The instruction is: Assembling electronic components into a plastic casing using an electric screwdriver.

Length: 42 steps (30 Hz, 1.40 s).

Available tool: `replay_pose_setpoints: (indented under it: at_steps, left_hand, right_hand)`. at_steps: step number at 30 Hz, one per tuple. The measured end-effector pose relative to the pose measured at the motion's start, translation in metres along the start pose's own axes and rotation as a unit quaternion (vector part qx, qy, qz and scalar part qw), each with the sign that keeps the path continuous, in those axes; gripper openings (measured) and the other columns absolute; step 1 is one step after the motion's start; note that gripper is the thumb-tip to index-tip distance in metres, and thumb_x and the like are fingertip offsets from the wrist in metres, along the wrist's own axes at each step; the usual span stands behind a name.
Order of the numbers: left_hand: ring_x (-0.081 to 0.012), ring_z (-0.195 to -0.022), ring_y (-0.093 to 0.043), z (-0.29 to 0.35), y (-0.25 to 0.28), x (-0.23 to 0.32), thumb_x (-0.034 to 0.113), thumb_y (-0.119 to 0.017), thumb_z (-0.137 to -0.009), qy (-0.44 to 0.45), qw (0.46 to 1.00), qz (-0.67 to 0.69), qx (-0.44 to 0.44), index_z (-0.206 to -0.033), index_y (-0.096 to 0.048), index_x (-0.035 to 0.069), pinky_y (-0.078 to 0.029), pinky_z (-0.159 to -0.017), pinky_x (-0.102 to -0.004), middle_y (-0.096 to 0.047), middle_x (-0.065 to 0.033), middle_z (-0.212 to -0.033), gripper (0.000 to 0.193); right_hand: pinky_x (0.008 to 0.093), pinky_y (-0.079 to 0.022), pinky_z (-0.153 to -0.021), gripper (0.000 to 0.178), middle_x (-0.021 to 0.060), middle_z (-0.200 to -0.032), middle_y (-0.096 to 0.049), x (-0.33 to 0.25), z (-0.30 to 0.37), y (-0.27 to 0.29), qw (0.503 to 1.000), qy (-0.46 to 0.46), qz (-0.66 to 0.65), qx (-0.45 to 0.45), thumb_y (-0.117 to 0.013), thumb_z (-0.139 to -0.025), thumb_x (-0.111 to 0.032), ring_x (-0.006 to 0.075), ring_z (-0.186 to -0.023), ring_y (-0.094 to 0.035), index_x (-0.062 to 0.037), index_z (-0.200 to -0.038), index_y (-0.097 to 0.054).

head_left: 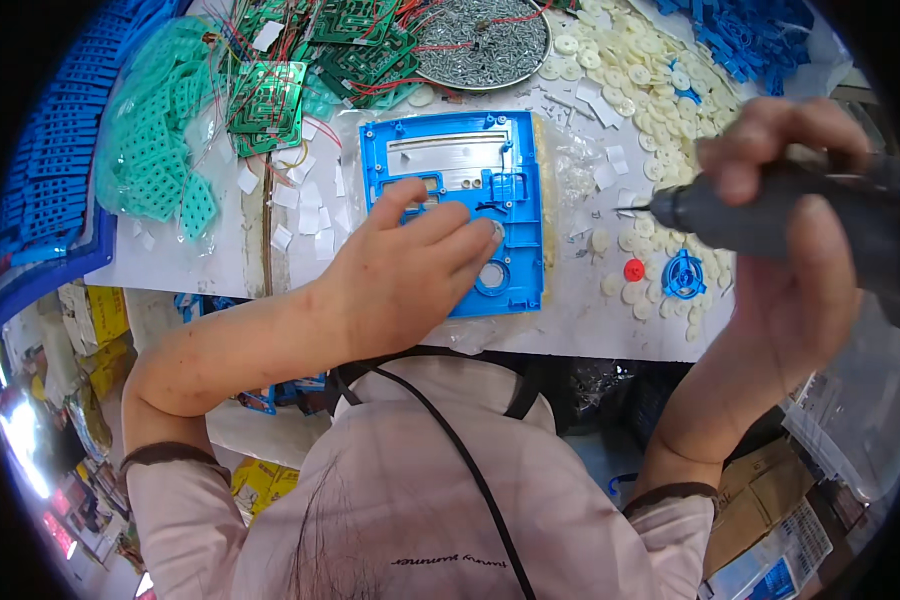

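A blue plastic housing panel lies face down in front of me, its ribs, posts and cut-outs showing. My left hand rests over its middle and left side, fingers bent and drawn in toward the panel. What the fingertips hold, if anything, is hidden. Off to the right, my right hand is wrapped round a dark electric screwdriver. Its thin bit points left, apart from the panel and above the white table.
Behind the panel stands a round tray of screws. Green circuit boards with wires and teal perforated pieces are heaped at left. Cream discs, a red disc and a blue ring-shaped part lie at right.
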<state>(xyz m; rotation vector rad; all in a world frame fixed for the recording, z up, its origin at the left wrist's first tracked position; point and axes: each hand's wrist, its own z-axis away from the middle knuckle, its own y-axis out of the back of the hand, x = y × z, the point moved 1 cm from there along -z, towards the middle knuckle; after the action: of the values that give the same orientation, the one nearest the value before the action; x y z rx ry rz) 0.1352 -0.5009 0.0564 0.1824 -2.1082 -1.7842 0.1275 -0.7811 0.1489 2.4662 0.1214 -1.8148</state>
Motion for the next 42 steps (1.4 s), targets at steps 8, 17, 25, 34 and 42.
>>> replay_pose_setpoints:
  at_steps: [8,17,25,34,42]
  left_hand:
    - [-0.0141,-0.105,-0.058,0.006,0.003,-0.012,0.019,-0.064,-0.083,0.016,0.995,0.068,0.069,-0.103,-0.074,0.012,-0.033,-0.105,-0.0483,-0.065,0.0042,-0.109,0.023]
    - [-0.0137,-0.102,-0.057,0.008,-0.001,-0.014,0.020,-0.062,-0.084,0.007,0.997,0.041,0.065,-0.099,-0.077,0.013,-0.034,-0.104,-0.0485,-0.064,0.0045,-0.099,0.022]
    - [-0.0162,-0.110,-0.055,0.006,-0.004,-0.023,0.022,-0.065,-0.082,-0.011,0.996,0.044,0.077,-0.095,-0.075,0.015,-0.033,-0.104,-0.0492,-0.063,0.0037,-0.106,0.018]
    - [-0.0148,-0.111,-0.055,0.006,-0.001,-0.022,0.020,-0.063,-0.085,-0.040,0.998,0.011,0.047,-0.096,-0.075,0.013,-0.032,-0.109,-0.0514,-0.063,0.0029,-0.105,0.018]
    - [-0.0136,-0.107,-0.055,-0.001,0.003,-0.036,0.020,-0.062,-0.086,-0.088,0.994,0.068,0.002,-0.093,-0.076,0.018,-0.031,-0.112,-0.0516,-0.060,0.0043,-0.096,0.016]
  right_hand:
    - [0.0363,-0.049,-0.073,0.037,0.0027,-0.070,-0.053,0.040,0.015,-0.091,0.991,-0.040,-0.127,0.035,-0.074,-0.092,-0.032,0.0144,-0.064,-0.051,-0.0059,-0.105,-0.051]
    - [0.0264,-0.053,-0.072,0.025,0.0092,-0.087,-0.064,0.055,0.018,-0.100,0.987,-0.031,-0.157,0.001,-0.068,-0.088,-0.004,0.0115,-0.078,-0.063,0.0033,-0.105,-0.052]
    - [0.0330,-0.051,-0.075,0.024,0.0079,-0.078,-0.059,0.054,0.021,-0.105,0.989,-0.037,-0.140,-0.004,-0.070,-0.091,-0.013,0.0155,-0.076,-0.059,-0.0022,-0.101,-0.050]
    - [0.0367,-0.047,-0.069,0.029,0.0017,-0.063,-0.052,0.049,0.017,-0.114,0.994,-0.048,-0.097,0.036,-0.072,-0.094,-0.029,0.0137,-0.059,-0.049,-0.0090,-0.099,-0.051]
    - [0.0365,-0.050,-0.072,0.025,0.0056,-0.067,-0.055,0.053,0.018,-0.116,0.995,-0.021,-0.094,0.032,-0.070,-0.093,-0.020,0.0159,-0.063,-0.052,-0.0068,-0.095,-0.048]
